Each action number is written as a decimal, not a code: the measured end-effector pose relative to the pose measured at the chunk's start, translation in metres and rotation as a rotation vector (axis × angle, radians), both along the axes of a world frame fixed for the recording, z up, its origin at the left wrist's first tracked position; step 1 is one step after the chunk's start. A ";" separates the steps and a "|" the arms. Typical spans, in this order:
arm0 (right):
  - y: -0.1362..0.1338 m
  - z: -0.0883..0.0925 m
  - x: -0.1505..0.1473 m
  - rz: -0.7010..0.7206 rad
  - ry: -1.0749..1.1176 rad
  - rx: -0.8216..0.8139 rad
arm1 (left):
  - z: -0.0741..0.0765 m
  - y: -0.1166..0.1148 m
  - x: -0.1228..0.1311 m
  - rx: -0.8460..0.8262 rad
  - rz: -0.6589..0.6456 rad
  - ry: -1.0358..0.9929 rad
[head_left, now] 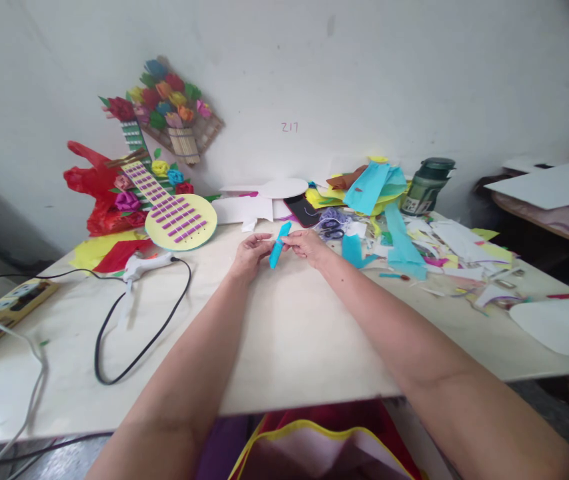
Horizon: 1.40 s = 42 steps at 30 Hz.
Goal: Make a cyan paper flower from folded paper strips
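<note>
A narrow folded strip of blue crepe paper (280, 245) is held up at a slant over the middle of the table. My left hand (253, 255) pinches its left edge, with thumb and fingers together. From the other side, the fingertips of my right hand (308, 244) close on the strip's right edge. Larger pieces of the same blue paper (351, 251) lie on the table to the right of my right hand. A pair of scissors (333, 231) rests just behind those pieces, partly hidden among scraps and purple yarn.
At left lie a white hot glue gun (147, 265) with a looping black cord and a power strip (11, 310). A yellow paper guitar (182, 223) leans behind it beside paper flowers (167, 100). A dark green bottle (427, 187) stands back right, near scattered paper scraps (464, 250).
</note>
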State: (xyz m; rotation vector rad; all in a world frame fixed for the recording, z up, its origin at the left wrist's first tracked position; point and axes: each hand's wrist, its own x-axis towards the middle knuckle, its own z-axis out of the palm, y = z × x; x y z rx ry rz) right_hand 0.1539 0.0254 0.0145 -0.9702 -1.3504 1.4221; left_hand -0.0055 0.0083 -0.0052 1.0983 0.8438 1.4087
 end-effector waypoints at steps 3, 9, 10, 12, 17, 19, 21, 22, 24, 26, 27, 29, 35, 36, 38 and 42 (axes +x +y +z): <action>0.001 -0.001 0.000 -0.008 0.001 0.003 | 0.000 0.000 0.000 0.010 0.009 -0.008; 0.003 -0.004 0.000 -0.012 -0.017 0.041 | -0.001 0.005 0.000 0.082 0.021 0.122; 0.003 -0.004 -0.001 -0.011 -0.017 0.047 | -0.002 0.006 -0.001 0.094 0.016 0.159; 0.002 -0.004 -0.001 -0.011 -0.015 0.052 | -0.001 0.008 -0.003 0.103 0.006 0.233; -0.002 0.001 -0.001 0.004 -0.009 0.045 | 0.005 0.003 -0.003 0.150 -0.014 0.368; -0.004 0.003 -0.001 0.009 -0.012 0.031 | 0.007 0.000 -0.002 0.175 0.001 0.419; -0.005 0.004 -0.001 0.018 -0.017 0.019 | 0.008 -0.001 -0.002 0.191 0.024 0.472; -0.005 0.004 -0.001 0.021 -0.017 0.014 | 0.008 -0.001 -0.002 0.196 0.032 0.493; -0.005 0.004 0.000 0.026 -0.011 0.004 | 0.008 -0.001 -0.002 0.199 0.032 0.504; -0.005 0.004 0.000 0.029 -0.006 -0.010 | 0.009 -0.002 -0.003 0.193 0.015 0.464; -0.004 0.004 0.000 0.027 -0.005 -0.015 | 0.009 -0.002 -0.004 0.187 0.004 0.430; -0.004 0.004 0.001 0.023 -0.007 -0.024 | 0.011 -0.004 -0.005 0.176 -0.010 0.360; -0.003 0.004 0.002 0.044 0.004 -0.055 | 0.018 -0.011 -0.005 0.150 0.038 0.355; -0.002 0.004 0.002 0.050 0.014 -0.057 | 0.019 -0.012 -0.005 0.154 0.049 0.368; -0.002 0.003 0.003 0.054 0.028 -0.060 | 0.021 -0.013 -0.006 0.168 0.065 0.406; -0.001 0.002 0.005 0.065 0.026 -0.072 | 0.023 -0.013 -0.008 0.209 0.057 0.510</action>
